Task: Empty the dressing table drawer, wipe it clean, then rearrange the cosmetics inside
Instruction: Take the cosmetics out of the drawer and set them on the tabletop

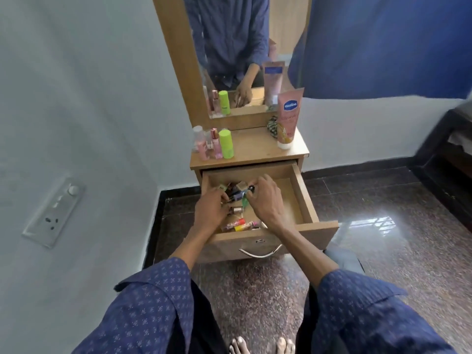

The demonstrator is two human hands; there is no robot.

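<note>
At nine o'clock on the dressing table top (258, 146) stand the pink bottles (204, 145) and the green-capped bottle (226, 144). Below, the drawer (301, 192) hangs pulled out toward me, six o'clock of that top. My left hand (210, 212) sits at the drawer's nine o'clock, fingers curled into the heap of small cosmetics (236, 192); whether they have truly closed on a piece I cannot tell. My right hand (267, 200) reaches in from three o'clock, fingers bent over the same heap, its hold equally hidden. A few lip-balm tubes (238, 225) lie loose at the drawer's six o'clock. I judge this the emptying step, barely begun. Next I should gather a handful and lift it up beside the Vaseline tube (289, 116) at two o'clock.
</note>
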